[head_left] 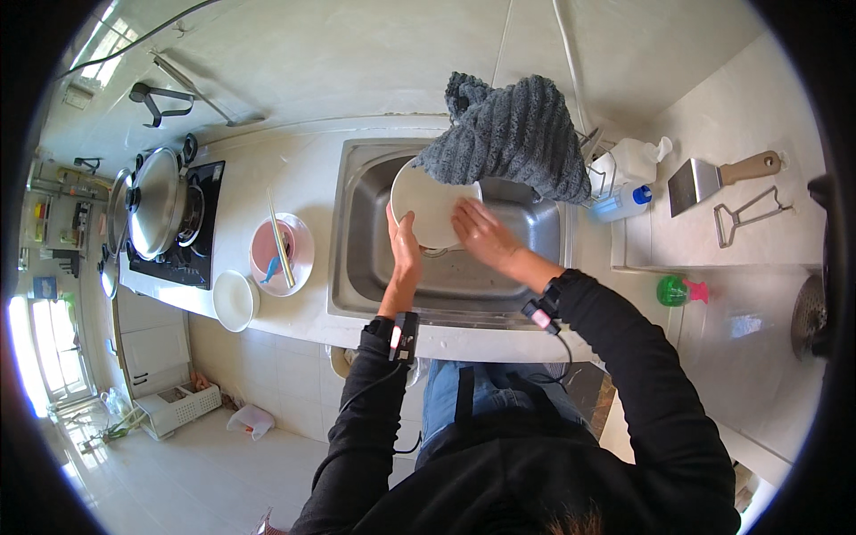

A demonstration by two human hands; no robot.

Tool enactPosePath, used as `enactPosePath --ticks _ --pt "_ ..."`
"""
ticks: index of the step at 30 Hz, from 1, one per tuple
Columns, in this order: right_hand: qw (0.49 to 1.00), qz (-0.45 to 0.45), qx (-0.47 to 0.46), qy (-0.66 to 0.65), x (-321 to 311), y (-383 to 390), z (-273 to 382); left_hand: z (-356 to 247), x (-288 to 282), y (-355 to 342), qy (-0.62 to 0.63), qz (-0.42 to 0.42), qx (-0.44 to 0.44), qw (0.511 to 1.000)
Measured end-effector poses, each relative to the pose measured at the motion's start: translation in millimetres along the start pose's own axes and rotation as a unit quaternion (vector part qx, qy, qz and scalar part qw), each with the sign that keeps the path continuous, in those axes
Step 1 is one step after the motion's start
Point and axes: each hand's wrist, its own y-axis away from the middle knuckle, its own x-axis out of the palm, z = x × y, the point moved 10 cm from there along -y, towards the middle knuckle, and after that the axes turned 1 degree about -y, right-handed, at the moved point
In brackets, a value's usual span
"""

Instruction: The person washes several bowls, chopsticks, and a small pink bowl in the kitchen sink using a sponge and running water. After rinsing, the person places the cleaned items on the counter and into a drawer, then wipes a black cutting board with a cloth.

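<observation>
Now the left hand (404,250) grips the bowl (432,205) toward the back edge of the sink (383,147), right hand (484,234) flat inside; a loosened thumb could drop it.

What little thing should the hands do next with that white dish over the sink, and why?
Perhaps slide the right hand gently toward the middle of the white dish. That hand appears to lie flat against the dish's right side, while the left hand holds its left side above the sink, so it seems steady.
</observation>
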Motion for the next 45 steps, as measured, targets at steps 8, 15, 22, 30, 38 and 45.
enactPosePath --ticks 8,15,22,30,38,45 --pt "0.996 0.063 0.012 -0.063 22 5 27 3 -11 -13 -0.054 0.037 -0.027 0.997" --pt "0.991 -0.061 -0.032 -0.112 -15 0 28 -8 5 -1 -0.130 0.067 -0.040 0.988" --pt "0.966 -0.042 0.064 -0.248 -5 7 7 -1 8 -4 -0.107 0.017 -0.014 0.994" --pt "0.956 -0.030 0.093 -0.278 4 26 6 2 7 2 -0.109 0.008 -0.014 0.994" --pt "0.962 -0.053 0.068 -0.259 -6 25 10 14 16 4 -0.160 0.048 -0.026 0.986" --pt "0.958 -0.055 0.079 -0.270 -4 29 3 21 1 2 -0.126 -0.010 -0.033 0.991"
